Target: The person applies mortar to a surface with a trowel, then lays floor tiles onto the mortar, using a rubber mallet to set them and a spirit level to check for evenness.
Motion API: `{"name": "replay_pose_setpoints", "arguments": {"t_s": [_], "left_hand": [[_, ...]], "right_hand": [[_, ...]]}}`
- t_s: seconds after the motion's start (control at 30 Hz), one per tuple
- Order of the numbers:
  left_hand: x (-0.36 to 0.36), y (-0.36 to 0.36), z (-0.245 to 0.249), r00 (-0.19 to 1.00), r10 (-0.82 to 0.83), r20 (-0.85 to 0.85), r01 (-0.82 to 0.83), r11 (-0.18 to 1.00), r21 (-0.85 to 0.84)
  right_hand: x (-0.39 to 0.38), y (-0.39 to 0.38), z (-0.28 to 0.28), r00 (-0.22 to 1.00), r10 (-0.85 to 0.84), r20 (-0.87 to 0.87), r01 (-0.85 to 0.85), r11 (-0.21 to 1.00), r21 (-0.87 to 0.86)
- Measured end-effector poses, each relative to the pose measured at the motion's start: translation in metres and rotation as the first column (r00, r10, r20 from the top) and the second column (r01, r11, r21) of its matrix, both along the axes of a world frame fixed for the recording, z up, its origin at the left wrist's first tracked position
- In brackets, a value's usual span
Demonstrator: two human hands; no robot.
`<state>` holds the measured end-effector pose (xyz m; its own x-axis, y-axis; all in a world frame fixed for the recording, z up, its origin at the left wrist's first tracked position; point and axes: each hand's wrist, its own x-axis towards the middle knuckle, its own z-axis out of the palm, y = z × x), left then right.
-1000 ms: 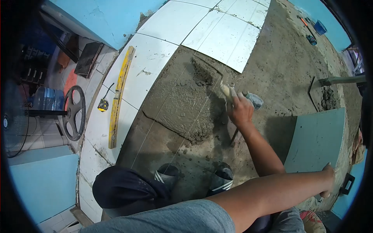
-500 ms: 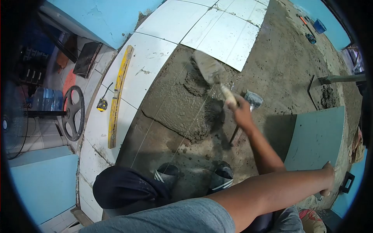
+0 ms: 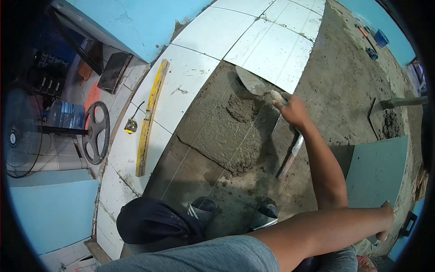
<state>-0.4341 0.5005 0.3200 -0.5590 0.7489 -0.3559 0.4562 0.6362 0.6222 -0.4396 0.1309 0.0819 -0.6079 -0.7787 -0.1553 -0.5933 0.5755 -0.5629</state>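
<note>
My right hand is closed around the handle of a pointed trowel. The trowel's blade lies over wet grey mortar, close to the edge of a laid white tile. Two thin strings run across the mortar. Below my right hand, a hammer-like tool lies on the floor, its head hidden by the hand. Across the front, my left arm reaches right, and my left hand is closed at the edge of a large pale green-grey tile; its fingers are partly hidden.
A yellow spirit level and a tape measure lie on the white tiles at left. A fan and a steering-wheel-shaped base stand beyond. A wooden-handled tool lies at right; a blue container sits farther back.
My right hand and the trowel have shifted slightly right, and the blade has turned flatter beside the tile edge. The view has shifted a little. My left hand stays at the large tile.
</note>
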Motion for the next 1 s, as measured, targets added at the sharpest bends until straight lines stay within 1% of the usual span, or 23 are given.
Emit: {"name": "replay_pose_setpoints", "arguments": {"t_s": [0.03,0.1,0.2,0.23,0.33,0.43,0.5,0.53,0.63,0.73,0.83,0.93,0.97,1.0], "left_hand": [[-0.001,0.001,-0.004,1.0,-0.026,-0.011,0.026,1.0,0.002],[-0.01,0.006,-0.033,0.981,-0.124,-0.148,0.144,0.98,0.135],[-0.005,-0.002,-0.034,0.978,-0.119,-0.172,0.149,0.974,0.171],[-0.003,-0.004,-0.033,0.979,-0.12,-0.164,0.148,0.974,0.17],[-0.002,-0.007,-0.03,0.981,-0.124,-0.151,0.148,0.977,0.154],[-0.003,-0.006,-0.03,0.982,-0.124,-0.141,0.144,0.979,0.145],[-0.004,-0.006,-0.033,0.986,-0.112,-0.127,0.135,0.974,0.184],[-0.005,-0.004,-0.033,0.985,-0.128,-0.113,0.146,0.975,0.169],[-0.01,-0.001,-0.036,0.984,-0.148,-0.097,0.16,0.978,0.131],[-0.006,-0.002,-0.036,0.982,-0.116,-0.146,0.137,0.98,0.141],[-0.006,0.006,-0.046,0.974,-0.061,-0.218,0.108,0.972,0.21],[-0.002,0.008,-0.054,0.965,-0.002,-0.262,0.085,0.948,0.305],[0.0,0.006,-0.056,0.962,0.021,-0.271,0.073,0.941,0.332],[0.001,0.001,-0.054,0.967,0.003,-0.254,0.08,0.944,0.319]], "right_hand": [[-0.002,0.001,0.001,0.999,0.03,-0.015,-0.029,0.999,0.04],[-0.003,0.003,0.003,0.999,0.026,-0.036,-0.024,0.998,0.051],[0.004,0.005,0.005,0.997,0.037,-0.074,-0.034,0.999,0.039],[0.007,0.007,0.006,0.995,0.042,-0.09,-0.039,0.999,0.032],[0.024,0.002,0.018,0.993,0.069,-0.101,-0.053,0.987,0.149],[0.041,-0.009,0.009,0.99,0.049,-0.134,-0.034,0.993,0.111],[0.048,-0.025,0.005,0.989,0.058,-0.137,-0.037,0.988,0.152],[0.051,-0.03,0.004,0.988,0.061,-0.14,-0.036,0.984,0.172],[0.066,-0.03,-0.006,0.976,0.123,-0.177,-0.099,0.985,0.142],[0.085,-0.006,0.007,0.975,0.2,-0.092,-0.187,0.973,0.138],[0.079,0.017,0.014,0.981,0.189,-0.037,-0.187,0.981,0.055],[0.055,0.021,0.006,0.999,0.049,-0.017,-0.049,0.999,0.023],[0.047,0.021,-0.006,0.991,0.074,-0.114,-0.077,0.997,-0.02],[0.052,0.022,-0.015,0.993,0.071,-0.093,-0.072,0.997,-0.007]]}}
